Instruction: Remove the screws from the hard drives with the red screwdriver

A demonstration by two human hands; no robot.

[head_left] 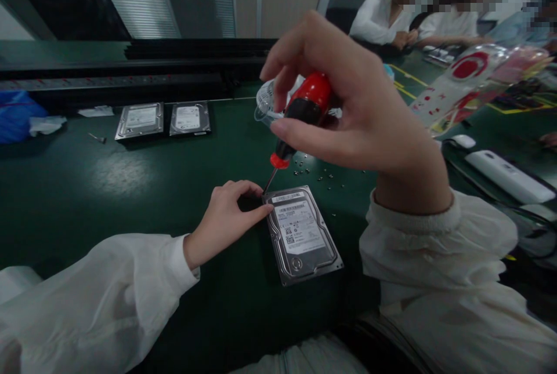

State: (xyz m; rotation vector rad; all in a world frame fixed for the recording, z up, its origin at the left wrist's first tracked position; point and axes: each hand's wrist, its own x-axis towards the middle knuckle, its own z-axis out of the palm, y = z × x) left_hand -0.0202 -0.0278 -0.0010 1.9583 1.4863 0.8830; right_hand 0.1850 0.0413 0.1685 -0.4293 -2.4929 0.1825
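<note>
A silver hard drive (301,235) lies label-up on the dark green table (108,188) in front of me. My right hand (348,107) is closed round the red and black handle of a screwdriver (300,113); its thin tip touches the drive's far left corner. My left hand (226,217) rests on the table at that same corner, thumb and forefinger pinched near the tip and touching the drive's edge. What the pinch holds, if anything, is too small to see.
Several small screws (317,174) lie scattered beyond the drive. Two more hard drives (140,120) (190,117) sit at the far left. A clear plastic cup (267,104) stands behind the screwdriver. White devices (509,177) lie at right. Other people in white sit at the far right.
</note>
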